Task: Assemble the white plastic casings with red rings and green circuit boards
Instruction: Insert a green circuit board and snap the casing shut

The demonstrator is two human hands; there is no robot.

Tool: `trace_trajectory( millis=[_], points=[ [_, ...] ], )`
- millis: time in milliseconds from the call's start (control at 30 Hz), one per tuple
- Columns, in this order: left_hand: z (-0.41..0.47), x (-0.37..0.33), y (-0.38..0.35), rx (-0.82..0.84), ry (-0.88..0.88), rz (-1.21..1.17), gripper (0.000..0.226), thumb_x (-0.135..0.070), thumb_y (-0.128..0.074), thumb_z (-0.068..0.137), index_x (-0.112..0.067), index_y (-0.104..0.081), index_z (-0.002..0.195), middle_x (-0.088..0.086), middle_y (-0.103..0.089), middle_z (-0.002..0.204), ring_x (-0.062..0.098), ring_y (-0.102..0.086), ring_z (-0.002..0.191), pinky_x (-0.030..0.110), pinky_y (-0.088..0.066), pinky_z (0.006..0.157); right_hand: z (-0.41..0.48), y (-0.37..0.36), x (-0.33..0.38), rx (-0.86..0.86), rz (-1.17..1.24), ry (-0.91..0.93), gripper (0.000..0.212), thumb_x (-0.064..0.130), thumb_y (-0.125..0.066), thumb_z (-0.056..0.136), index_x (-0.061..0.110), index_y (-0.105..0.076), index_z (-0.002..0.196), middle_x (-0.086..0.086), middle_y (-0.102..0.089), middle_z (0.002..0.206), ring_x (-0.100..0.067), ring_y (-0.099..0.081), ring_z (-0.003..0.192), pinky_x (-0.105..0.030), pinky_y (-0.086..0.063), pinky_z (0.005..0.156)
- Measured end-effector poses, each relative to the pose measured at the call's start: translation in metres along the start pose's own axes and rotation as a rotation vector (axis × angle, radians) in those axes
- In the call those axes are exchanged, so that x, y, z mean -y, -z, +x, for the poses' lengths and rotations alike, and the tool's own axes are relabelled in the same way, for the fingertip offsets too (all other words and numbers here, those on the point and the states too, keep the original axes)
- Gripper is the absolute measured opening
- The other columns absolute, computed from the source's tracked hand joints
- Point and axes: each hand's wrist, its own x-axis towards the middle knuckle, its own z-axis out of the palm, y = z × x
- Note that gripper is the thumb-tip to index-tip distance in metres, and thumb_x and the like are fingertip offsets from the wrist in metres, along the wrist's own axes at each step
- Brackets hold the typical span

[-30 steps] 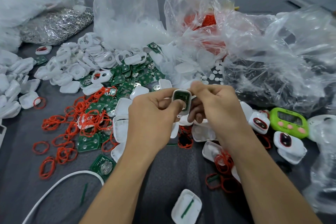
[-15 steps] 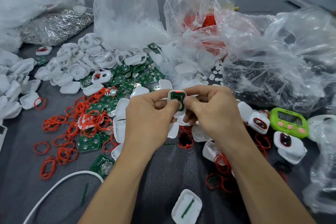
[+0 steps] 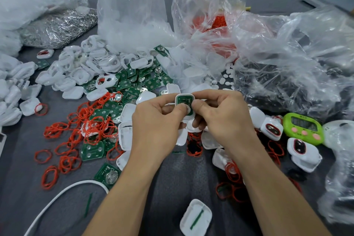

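White casing (image 3: 184, 98), green circuit board (image 3: 183, 101)

Both thumbs (image 3: 181, 110) now meet on the green circuit board (image 3: 183, 100); the red glimpse in the white casing (image 3: 185, 95) vanishes.

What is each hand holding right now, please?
Left hand: pinches the white casing with the green circuit board in it.
Right hand: pinches the same casing.

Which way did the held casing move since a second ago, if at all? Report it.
Yes. The casing shifted slightly left, away from the green timer, which stayed put.
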Motion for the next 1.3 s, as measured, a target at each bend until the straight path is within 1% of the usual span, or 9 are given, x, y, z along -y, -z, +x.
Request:
trace_trajectory(
  millis=[67,233,367,667,800,900,1067,1200,1300],
  points=[
    [0.0,0.0,0.0,-0.003,0.011,-0.016,0.035,-0.013,-0.076,0.088,-0.047,-0.079,0.082,-0.001,-0.078,0.073,0.015,-0.076,0.068,0.029,-0.062,0.063,0.0,0.0,0.0,-0.006,-0.008,0.004,0.028,0.007,-0.071,0.093,0.031,-0.076,0.079,-0.005,-0.071,0.058,-0.018,-0.065,0.046,-0.026,-0.051,0.049],
    [-0.002,-0.002,0.002,0.059,0.088,-0.127,0.017,-0.02,-0.074,0.089,-0.034,-0.082,0.092,0.005,-0.079,0.081,0.019,-0.077,0.083,0.028,-0.061,0.063,0.001,0.0,-0.002,0.001,-0.024,0.013,0.015,0.012,-0.073,0.091,0.025,-0.08,0.091,-0.002,-0.072,0.059,-0.017,-0.067,0.048,-0.026,-0.051,0.05],
    [-0.001,-0.003,0.001,0.059,0.127,-0.142,0.023,-0.014,-0.071,0.094,-0.033,-0.083,0.089,0.015,-0.077,0.084,0.019,-0.076,0.078,0.028,-0.06,0.059,-0.001,-0.001,-0.001,0.027,-0.043,0.04,0.017,0.012,-0.073,0.092,0.027,-0.081,0.091,0.001,-0.073,0.061,-0.016,-0.067,0.048,-0.022,-0.05,0.048],
    [-0.001,-0.004,0.003,0.037,0.155,-0.157,0.015,-0.012,-0.071,0.094,-0.022,-0.083,0.091,0.013,-0.078,0.085,0.023,-0.077,0.08,0.03,-0.061,0.06,-0.003,-0.001,0.001,0.039,-0.043,0.034,0.023,0.011,-0.072,0.092,0.031,-0.08,0.085,0.0,-0.074,0.063,-0.017,-0.068,0.049,-0.021,-0.05,0.049],
    [0.0,-0.008,0.003,0.118,0.251,-0.257,0.02,-0.019,-0.063,0.098,-0.015,-0.082,0.093,0.01,-0.078,0.085,0.024,-0.075,0.073,0.032,-0.062,0.061,-0.003,-0.001,0.002,0.047,0.011,-0.004,0.022,0.01,-0.073,0.091,0.029,-0.081,0.084,-0.003,-0.074,0.062,-0.017,-0.067,0.049,-0.021,-0.05,0.048],
    [0.001,-0.009,0.004,0.143,0.274,-0.269,0.02,-0.015,-0.062,0.099,-0.012,-0.081,0.094,0.009,-0.077,0.081,0.027,-0.075,0.068,0.036,-0.063,0.062,-0.004,0.0,0.002,0.047,-0.001,-0.003,0.015,0.013,-0.075,0.09,0.027,-0.081,0.087,-0.001,-0.074,0.063,-0.016,-0.067,0.049,-0.022,-0.05,0.048],
    [0.001,-0.01,0.004,0.11,0.287,-0.303,0.017,-0.007,-0.061,0.099,-0.006,-0.078,0.098,0.012,-0.078,0.082,0.025,-0.078,0.075,0.028,-0.06,0.055,-0.006,0.002,0.007,0.007,-0.079,0.048,0.011,0.02,-0.077,0.089,0.028,-0.081,0.082,0.003,-0.074,0.062,-0.014,-0.066,0.046,-0.019,-0.049,0.048],
    [0.004,-0.013,0.01,0.05,0.313,-0.39,0.015,-0.003,-0.06,0.097,-0.004,-0.075,0.093,0.015,-0.078,0.083,0.023,-0.078,0.078,0.024,-0.058,0.05,-0.004,0.023,0.016,-0.119,-0.311,0.129,0.02,0.019,-0.078,0.086,0.031,-0.077,0.07,0.013,-0.072,0.061,-0.004,-0.064,0.048,-0.017,-0.051,0.05],
    [0.006,-0.014,0.015,0.018,0.32,-0.42,0.016,-0.002,-0.06,0.097,-0.004,-0.074,0.091,0.013,-0.077,0.08,0.024,-0.078,0.078,0.024,-0.058,0.049,-0.004,0.04,0.024,0.011,-0.584,0.077,0.019,0.016,-0.08,0.082,0.033,-0.079,0.074,0.03,-0.067,0.063,0.01,-0.063,0.058,-0.002,-0.043,0.055]
  ],
)
